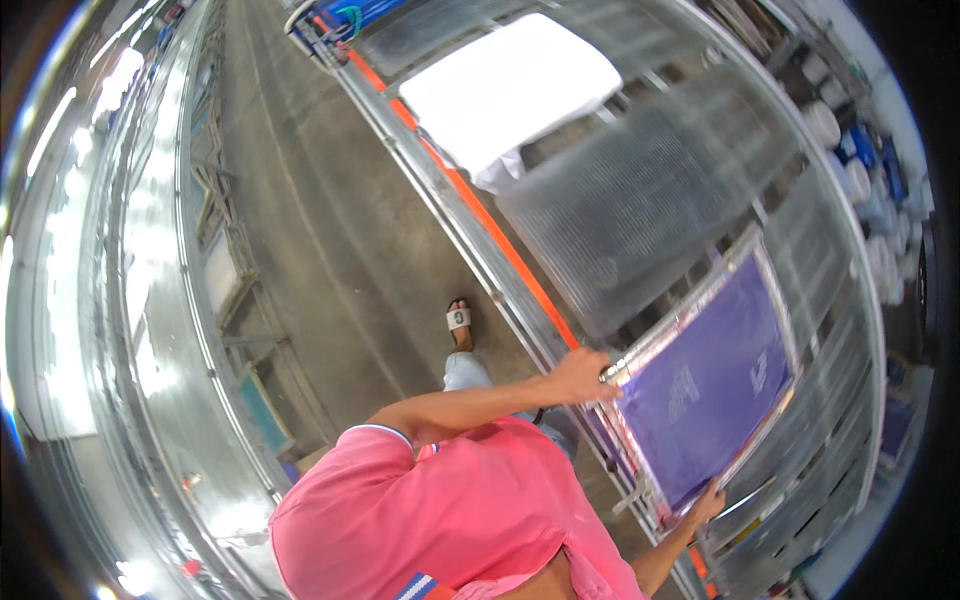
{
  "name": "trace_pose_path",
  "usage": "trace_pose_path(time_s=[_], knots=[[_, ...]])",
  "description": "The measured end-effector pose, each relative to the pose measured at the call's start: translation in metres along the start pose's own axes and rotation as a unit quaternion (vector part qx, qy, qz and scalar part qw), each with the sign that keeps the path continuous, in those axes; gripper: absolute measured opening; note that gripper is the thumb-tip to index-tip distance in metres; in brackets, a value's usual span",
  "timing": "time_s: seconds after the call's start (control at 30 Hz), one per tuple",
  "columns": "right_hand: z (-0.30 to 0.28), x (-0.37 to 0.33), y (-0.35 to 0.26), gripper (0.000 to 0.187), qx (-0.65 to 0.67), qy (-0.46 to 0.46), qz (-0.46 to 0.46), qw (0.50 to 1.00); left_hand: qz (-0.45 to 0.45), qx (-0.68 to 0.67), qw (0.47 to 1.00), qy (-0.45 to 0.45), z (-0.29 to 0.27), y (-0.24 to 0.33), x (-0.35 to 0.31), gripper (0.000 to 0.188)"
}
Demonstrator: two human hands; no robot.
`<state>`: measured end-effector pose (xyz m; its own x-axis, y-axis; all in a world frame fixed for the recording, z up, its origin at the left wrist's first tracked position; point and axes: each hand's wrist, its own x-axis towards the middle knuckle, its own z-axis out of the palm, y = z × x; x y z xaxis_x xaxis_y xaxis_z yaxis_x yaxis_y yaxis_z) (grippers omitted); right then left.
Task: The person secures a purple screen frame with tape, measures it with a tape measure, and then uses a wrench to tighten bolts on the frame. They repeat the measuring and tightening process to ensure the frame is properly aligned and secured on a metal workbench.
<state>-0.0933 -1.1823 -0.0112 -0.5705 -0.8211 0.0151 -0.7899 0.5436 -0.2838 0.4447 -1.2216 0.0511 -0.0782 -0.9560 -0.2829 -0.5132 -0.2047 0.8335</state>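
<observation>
A screen-printing frame [715,385] with a purple mesh and a silvery, stained rim lies tilted over the long table at the right. My left hand [583,377] is closed around its left corner, fingers curled at the rim. Farther down, my right hand [708,503] grips the lower edge of the same frame. Faint pale marks show on the mesh. Beyond the frame sits a grey ribbed panel [640,200] on the table. Past that, a white cloth [510,90] is spread flat, one end drooping over the panel's side.
An orange strip [500,240] runs along the table's metal edge rail [440,205]. Several tubs and bottles [850,150] stand beyond the table's far side. Another long shiny table [165,300] lies to the left, across a concrete aisle [330,170].
</observation>
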Motion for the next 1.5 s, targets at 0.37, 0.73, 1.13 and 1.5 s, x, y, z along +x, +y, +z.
trace_pose_path(time_s=[0.37,0.73,1.13,1.5], knots=[[0.014,-0.17,-0.263,0.057,0.091,0.05,0.068,0.992,0.1,0.019,0.986,0.129,-0.23,-0.123,0.023,0.034],[0.163,-0.228,-0.593,0.054,0.204,0.025,0.026,0.978,0.002,0.135,0.972,0.191,-0.497,-0.312,0.156,0.037],[0.26,-0.268,-0.751,0.064,0.164,0.062,0.046,0.984,-0.057,0.179,0.951,0.244,-0.625,-0.409,0.188,0.04],[0.281,-0.281,-0.751,0.057,0.094,0.104,0.015,0.99,-0.045,0.227,0.959,0.167,-0.642,-0.41,0.177,0.049]])
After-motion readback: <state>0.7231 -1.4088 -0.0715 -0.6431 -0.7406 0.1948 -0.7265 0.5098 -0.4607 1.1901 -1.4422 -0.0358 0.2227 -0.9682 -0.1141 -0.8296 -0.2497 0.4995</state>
